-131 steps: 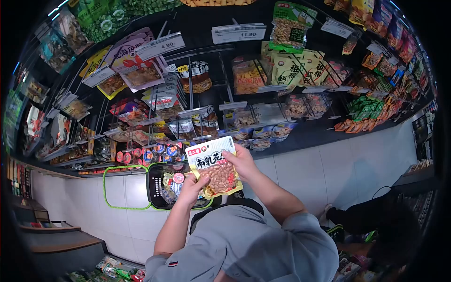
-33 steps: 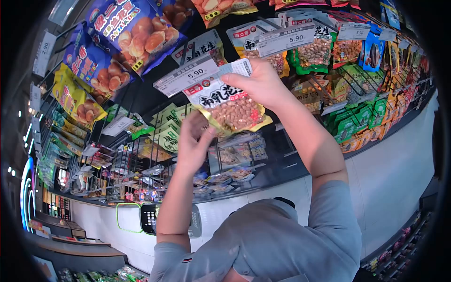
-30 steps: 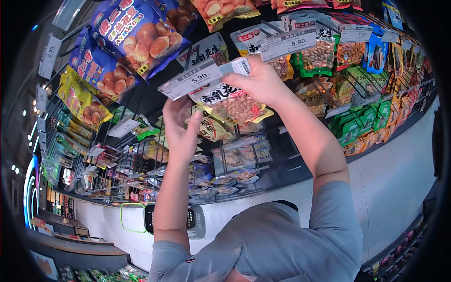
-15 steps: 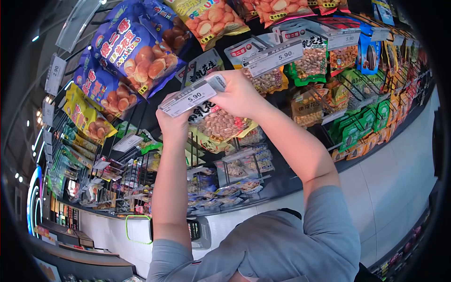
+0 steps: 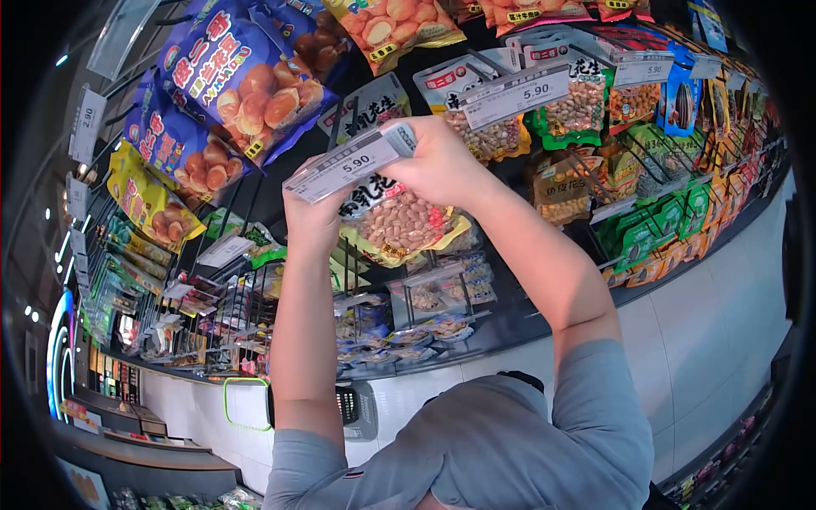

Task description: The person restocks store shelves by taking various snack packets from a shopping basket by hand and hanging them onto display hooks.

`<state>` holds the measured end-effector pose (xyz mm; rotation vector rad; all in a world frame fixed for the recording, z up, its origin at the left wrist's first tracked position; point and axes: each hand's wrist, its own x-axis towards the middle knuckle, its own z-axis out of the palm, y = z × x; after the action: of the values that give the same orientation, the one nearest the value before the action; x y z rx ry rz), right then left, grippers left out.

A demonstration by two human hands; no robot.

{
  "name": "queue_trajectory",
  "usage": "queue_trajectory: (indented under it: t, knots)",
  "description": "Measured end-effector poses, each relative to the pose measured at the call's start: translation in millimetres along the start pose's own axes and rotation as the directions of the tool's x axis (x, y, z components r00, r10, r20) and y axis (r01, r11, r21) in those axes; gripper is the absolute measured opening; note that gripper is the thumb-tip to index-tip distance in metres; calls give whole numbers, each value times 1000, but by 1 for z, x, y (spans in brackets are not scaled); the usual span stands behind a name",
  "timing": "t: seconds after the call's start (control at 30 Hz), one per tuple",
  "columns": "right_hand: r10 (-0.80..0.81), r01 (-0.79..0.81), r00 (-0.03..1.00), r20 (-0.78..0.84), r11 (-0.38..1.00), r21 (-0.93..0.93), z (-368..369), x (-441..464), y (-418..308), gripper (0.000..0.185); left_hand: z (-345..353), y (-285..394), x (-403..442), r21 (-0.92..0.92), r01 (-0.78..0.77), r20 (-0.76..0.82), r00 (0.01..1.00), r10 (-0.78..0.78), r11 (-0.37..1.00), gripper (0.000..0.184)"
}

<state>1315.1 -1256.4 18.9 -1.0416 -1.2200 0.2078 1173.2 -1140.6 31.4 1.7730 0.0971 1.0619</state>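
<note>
A bag of peanuts with a clear front and yellow lower edge hangs at the peg front, its top hidden behind a price tag reading 5.90. My left hand is closed at the bag's upper left side, its fingertips covered by the tag. On the other side, my right hand is closed at the bag's upper right, with the fingers curled behind the tag's right end. Behind the hands hangs another peanut bag.
Large purple snack bags hang at upper left, above a yellow bag. More peanut bags and green packets fill pegs on the right. Below, a grey shopping basket stands on the pale floor.
The view has shifted slightly, with the shelf's left side moving left and its right side moving right. Both hands stay at the same peanut bag and tag.
</note>
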Motion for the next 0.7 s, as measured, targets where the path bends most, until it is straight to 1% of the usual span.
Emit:
queue_trajectory:
  t: [0.03,0.07,0.13,0.17,0.2,0.3,0.33,0.47,0.53,0.6,0.7]
  knots:
    - [-20,20,1000,-16,998,54,1,-2,0,16,-4,-4,2,16,8,18,1000,-8,1000,30]
    - [-21,21,1000,-17,998,53,0,-3,-1,16,-4,-5,3,16,7,20,1000,-7,1000,30]
    - [123,-124,992,-20,992,-5,-3,-4,-14,18,-5,-7,3,0,-10,41,999,10,1000,29]
    - [218,-218,975,36,976,10,-7,-4,-19,16,-5,-8,3,4,-3,34,999,3,1000,29]
    - [227,-228,973,44,974,15,-6,-3,-13,16,-4,-8,3,9,-15,36,999,14,1000,29]
    - [139,-139,990,-4,990,-20,-4,0,2,19,-4,-9,2,-3,-15,25,1000,15,1000,29]
    - [142,-142,990,-3,990,-20,-4,0,4,19,-4,-9,2,-19,-12,18,1000,12,1000,28]
    - [161,-161,987,4,987,8,-5,0,11,20,-5,-10,3,54,-15,7,1000,15,998,28]
    - [175,-175,985,2,984,18,-5,-2,15,21,-7,-11,3,39,-5,16,1000,5,999,28]
    - [183,-182,983,3,977,114,-4,-2,19,22,-6,-11,4,28,-1,18,1000,0,1000,28]
    - [199,-197,980,2,970,140,-3,-3,18,25,-7,-9,6,65,-16,45,999,13,998,28]
